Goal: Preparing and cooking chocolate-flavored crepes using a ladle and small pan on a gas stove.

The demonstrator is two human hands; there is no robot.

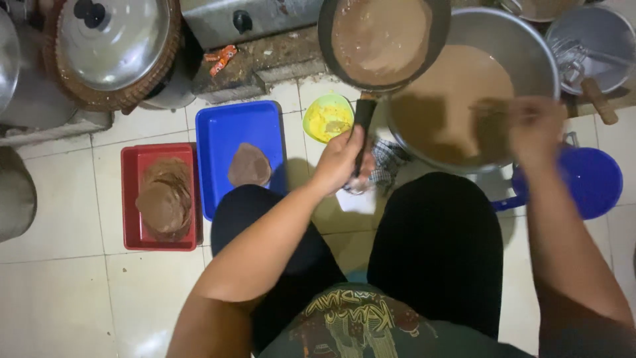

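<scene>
Just beyond my right fingers sits the big metal pot of brown batter. Up past my left fingers is the frying pan, coated with batter, its black handle running straight back toward me. My left hand is wrapped round that handle. My right hand is blurred; I cannot tell its grip.

One head-worn camera, looked steeply down from above the seated person's lap, faced forward over the knees, close to the tiled floor, no second view.
</scene>
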